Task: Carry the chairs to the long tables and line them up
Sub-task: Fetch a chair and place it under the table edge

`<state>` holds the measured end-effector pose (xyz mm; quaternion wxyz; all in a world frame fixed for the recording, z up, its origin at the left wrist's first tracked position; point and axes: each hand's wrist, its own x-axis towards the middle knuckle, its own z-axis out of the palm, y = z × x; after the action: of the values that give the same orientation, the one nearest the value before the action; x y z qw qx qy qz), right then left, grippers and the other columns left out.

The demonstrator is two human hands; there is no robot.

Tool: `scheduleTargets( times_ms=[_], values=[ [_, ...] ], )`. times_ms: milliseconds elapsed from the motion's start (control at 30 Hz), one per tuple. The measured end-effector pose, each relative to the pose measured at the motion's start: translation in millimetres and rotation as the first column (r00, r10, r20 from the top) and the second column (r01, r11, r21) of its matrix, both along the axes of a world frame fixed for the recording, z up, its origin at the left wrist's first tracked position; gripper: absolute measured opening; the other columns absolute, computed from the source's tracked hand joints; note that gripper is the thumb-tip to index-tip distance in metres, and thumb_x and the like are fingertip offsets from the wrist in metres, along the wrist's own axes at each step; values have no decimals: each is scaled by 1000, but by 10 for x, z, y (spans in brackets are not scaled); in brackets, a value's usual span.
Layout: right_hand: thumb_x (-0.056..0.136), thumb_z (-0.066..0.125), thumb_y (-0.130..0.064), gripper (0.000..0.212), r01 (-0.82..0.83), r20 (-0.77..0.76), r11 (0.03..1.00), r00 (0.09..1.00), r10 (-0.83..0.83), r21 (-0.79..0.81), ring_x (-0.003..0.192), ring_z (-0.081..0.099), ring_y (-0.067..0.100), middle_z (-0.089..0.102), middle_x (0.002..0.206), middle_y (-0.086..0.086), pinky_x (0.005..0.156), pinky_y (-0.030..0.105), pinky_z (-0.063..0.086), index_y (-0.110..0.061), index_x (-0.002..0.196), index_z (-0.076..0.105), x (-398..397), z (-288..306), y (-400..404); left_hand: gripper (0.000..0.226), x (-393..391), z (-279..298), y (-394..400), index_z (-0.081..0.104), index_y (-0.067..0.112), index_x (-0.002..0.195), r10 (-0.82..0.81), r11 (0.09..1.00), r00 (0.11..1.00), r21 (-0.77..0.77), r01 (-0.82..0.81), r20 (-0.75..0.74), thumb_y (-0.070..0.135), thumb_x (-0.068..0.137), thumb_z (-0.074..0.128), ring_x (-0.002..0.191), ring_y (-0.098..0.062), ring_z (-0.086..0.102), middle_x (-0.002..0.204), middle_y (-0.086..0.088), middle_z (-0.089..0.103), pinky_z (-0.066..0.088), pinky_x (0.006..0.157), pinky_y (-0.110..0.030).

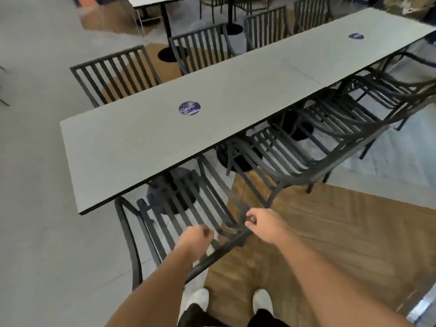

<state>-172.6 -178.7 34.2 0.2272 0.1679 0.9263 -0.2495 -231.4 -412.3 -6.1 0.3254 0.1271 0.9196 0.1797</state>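
A: Where are the hands?

B: Both are on the nearest black slatted chair (179, 208), at the near end of the long grey worktop (146, 147). The left hand (197, 237) has its fingers (207, 232) curled round the chair's top rail. The right hand (258, 220) is just beside it, further along the rail near the corner, fingers likewise wrapped round the metal.

A: And how does the chair sit?

B: Its seat is tucked under the worktop's near edge, with the backrest leaning towards the person. One curved armrest (128, 232) shows on the left, over the grey floor (35, 208).

A: What about the other chairs?

B: Along the same near side, a row of matching chairs (313, 142) runs off to the right, seats under the worktop and backs close together. On the far side, four more chairs (113, 72) stand with their slatted backs upright against the opposite edge.

A: Anything on the worktop?

B: A round blue sticker (189, 108) near the middle, and a second sticker (356, 36) further along, past a seam.

A: And below?

B: White shoes (200, 297) stand at the edge of a wood-patterned floor section (330, 232).
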Motion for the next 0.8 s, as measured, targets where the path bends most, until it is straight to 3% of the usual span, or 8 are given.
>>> scheduleTargets(
  times_ms=[133,267,333,433,533,700,800],
  values=[
    [99,60,-41,38,-194,14,981,981,194,25,113,62,20,66,124,-2,95,39,54,-24,134,62,-117,-12,157,34,294,0,3,69,28,116,165,986,986,37,-166,21,49,103,46,86,-13,64,97,6,69,57,80,-33],
    [100,59,-48,54,-350,58,936,936,348,37,135,46,21,53,145,-1,109,36,42,-21,146,52,-182,-81,105,41,597,-38,-138,67,28,118,286,955,954,53,-291,87,61,97,52,91,-12,65,103,8,69,60,81,-35],
    [97,61,-54,64,-389,105,921,916,386,11,139,43,22,47,152,-1,112,37,40,-21,150,48,-209,-162,47,57,700,-71,-244,66,26,122,301,952,948,23,-305,105,72,91,55,93,-10,65,108,8,67,60,83,-33],
    [91,65,-60,78,-425,185,905,889,419,-8,143,41,23,40,159,1,114,39,39,-21,154,42,-257,-312,-60,78,772,-161,-477,60,28,138,293,956,948,-27,-292,125,80,80,61,116,-13,59,131,7,59,50,101,-31],
    [88,69,-60,83,-474,281,880,846,452,11,145,40,26,38,160,3,115,41,39,-20,155,41,-272,-465,-191,77,831,-273,-733,57,31,142,299,954,942,-85,-289,151,75,80,67,131,-17,50,146,6,48,42,111,-35],
    [91,69,-50,63,-649,358,751,735,576,124,129,52,29,55,138,4,108,40,43,-18,142,53,-294,-650,-426,50,958,-427,-1048,51,36,144,283,941,955,-221,-258,92,45,97,63,124,-17,54,145,8,49,46,106,-32],
    [98,62,-35,37,-680,359,697,725,589,230,123,58,27,61,132,4,102,39,46,-18,131,61,-302,-700,-540,53,998,-502,-1189,40,37,153,309,898,950,-340,-280,34,33,102,53,120,-20,58,142,7,52,50,103,-36]
  ],
)
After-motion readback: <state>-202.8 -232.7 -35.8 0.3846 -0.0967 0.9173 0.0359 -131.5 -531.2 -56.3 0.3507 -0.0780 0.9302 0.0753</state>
